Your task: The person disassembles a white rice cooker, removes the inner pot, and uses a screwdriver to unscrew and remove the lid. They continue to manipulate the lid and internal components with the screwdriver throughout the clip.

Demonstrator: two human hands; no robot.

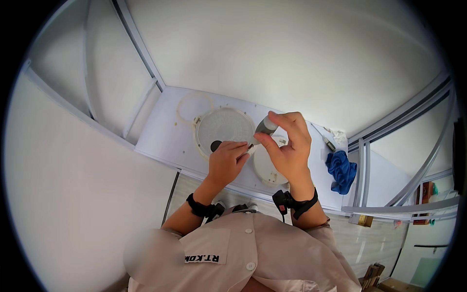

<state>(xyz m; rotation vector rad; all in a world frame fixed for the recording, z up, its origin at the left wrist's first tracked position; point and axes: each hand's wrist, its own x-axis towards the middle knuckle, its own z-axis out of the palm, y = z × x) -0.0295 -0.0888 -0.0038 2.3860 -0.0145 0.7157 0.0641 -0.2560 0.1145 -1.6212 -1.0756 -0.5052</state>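
My right hand [292, 146] is raised over the table, thumb and fingers closed round a short, thick grey thing with a pale rounded end [265, 127]. Its narrow lower end points down and left, towards my left fingertips; its kind is unclear. My left hand [226, 160] is over the right edge of a large round grey-white disc with a pale rim [224, 119]. Its fingers are drawn together near a small dark bit beside the tip; what they pinch is hidden. A black round spot [215, 145] shows on the disc beside that hand. Partly behind my right hand lies a smaller white round housing [267, 165].
A thin cream ring [180, 108] lies at the table's far left. To the right are a tool with a thin shaft and dark handle [329, 144], a crumpled blue cloth [342, 171] and a clear plastic wrapper [339, 137]. Grey frame posts [361, 170] stand along the right side.
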